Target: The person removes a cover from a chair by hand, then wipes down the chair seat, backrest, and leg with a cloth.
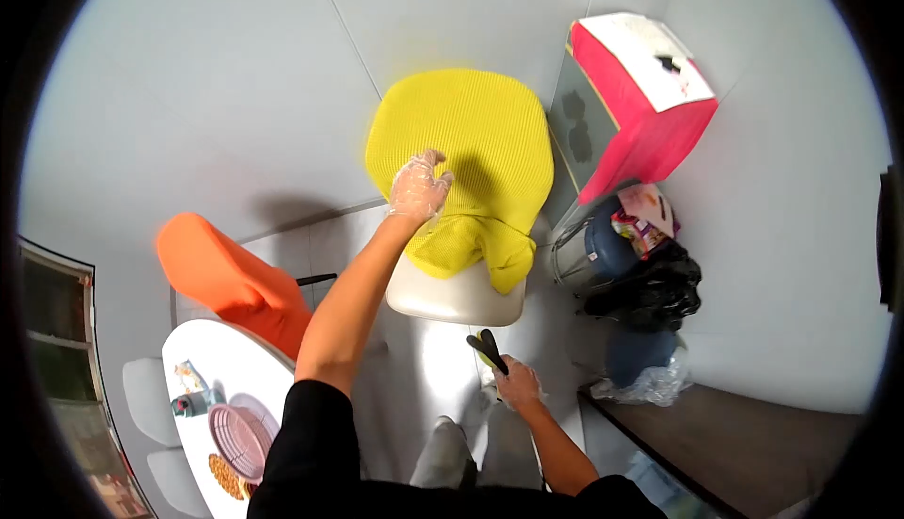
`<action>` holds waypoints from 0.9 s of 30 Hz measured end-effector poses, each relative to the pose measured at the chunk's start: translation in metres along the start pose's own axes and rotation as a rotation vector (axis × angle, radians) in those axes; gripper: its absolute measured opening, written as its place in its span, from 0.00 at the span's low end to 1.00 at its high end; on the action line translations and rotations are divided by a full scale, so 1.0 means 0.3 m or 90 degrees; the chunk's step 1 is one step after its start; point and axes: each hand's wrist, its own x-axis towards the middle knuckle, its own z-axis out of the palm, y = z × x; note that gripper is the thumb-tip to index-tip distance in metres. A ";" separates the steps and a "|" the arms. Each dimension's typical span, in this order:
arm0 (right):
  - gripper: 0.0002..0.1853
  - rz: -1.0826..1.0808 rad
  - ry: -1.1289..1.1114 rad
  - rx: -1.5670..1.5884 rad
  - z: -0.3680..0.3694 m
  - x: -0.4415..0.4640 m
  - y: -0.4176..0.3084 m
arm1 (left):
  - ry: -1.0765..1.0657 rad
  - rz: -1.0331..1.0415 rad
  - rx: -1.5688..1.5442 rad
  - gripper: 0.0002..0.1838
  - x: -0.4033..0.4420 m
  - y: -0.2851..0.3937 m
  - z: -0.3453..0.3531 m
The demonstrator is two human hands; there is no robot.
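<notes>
In front of me stands a chair with a ribbed yellow cover point(461, 133) over its backrest; the cloth lies bunched on the pale seat point(452, 298). My left hand point(421, 186), in a clear plastic glove, is stretched over the yellow cover with its fingers apart and slightly bent. Whether it touches the cloth I cannot tell. Low in front of the seat, my right hand point(519, 384), also gloved in clear plastic, grips a black and yellow-green tool point(487, 349). Its exact kind does not show.
At left are an orange-covered chair point(235, 274) and a white round table point(193, 349) with a pink basket point(243, 439). To the right stand a cabinet with a red cover point(650, 123), a blue bin point(612, 246), a black plastic bag point(664, 288) and a dark tabletop point(734, 439).
</notes>
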 end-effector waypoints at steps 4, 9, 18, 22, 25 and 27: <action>0.22 0.035 0.058 -0.010 -0.165 -0.115 -0.088 | -0.112 0.046 0.047 0.21 -0.041 0.075 -0.120; 0.22 -0.041 0.127 0.006 -0.337 -0.128 -0.186 | -0.223 0.110 0.129 0.21 -0.146 0.170 -0.219; 0.26 -0.058 0.185 0.102 -0.424 0.152 -0.397 | -0.201 0.117 0.207 0.22 0.332 0.055 -0.248; 0.20 -0.008 0.227 0.205 -0.458 0.182 -0.481 | -0.132 0.150 0.257 0.29 0.616 0.019 -0.180; 0.20 0.080 0.243 0.167 -0.461 0.200 -0.473 | -0.162 0.164 0.256 0.34 0.812 -0.027 -0.117; 0.20 0.116 0.243 0.140 -0.482 0.208 -0.467 | -0.245 0.140 0.291 0.30 0.873 0.001 -0.138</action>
